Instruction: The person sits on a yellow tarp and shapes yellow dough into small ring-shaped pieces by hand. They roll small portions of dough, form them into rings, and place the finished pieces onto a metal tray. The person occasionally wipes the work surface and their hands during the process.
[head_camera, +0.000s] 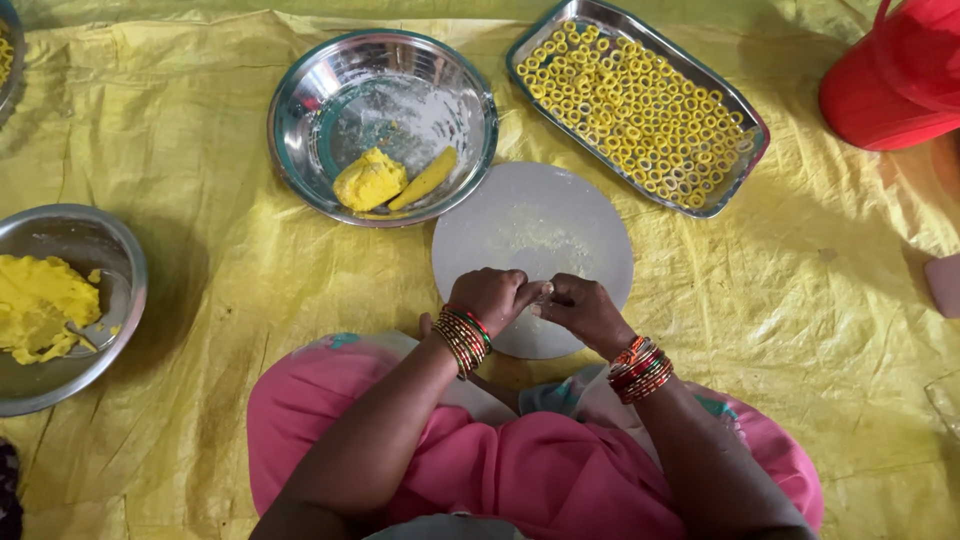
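Ground sheet (820, 290): yellow plastic, creased, faint sheen.
Round board (560, 225): pale grey, smooth, matt, lightly dusted with flour.
Centre bowl (300, 110): polished metal, mirror-glossy, smeared inside.
Dough lump (369, 182): yellow, soft, matt, slightly grainy.
Rectangular tray (745, 150): shiny metal.
Ring pieces (635, 105): yellow dough, matt.
Left bowl (75, 232): duller metal, brushed look, holding rough yellow dough.
Bangles (463, 338): glossy red and gold.
Garment (540, 470): pink cloth, matt.
Red vessel (890, 80): smooth plastic.
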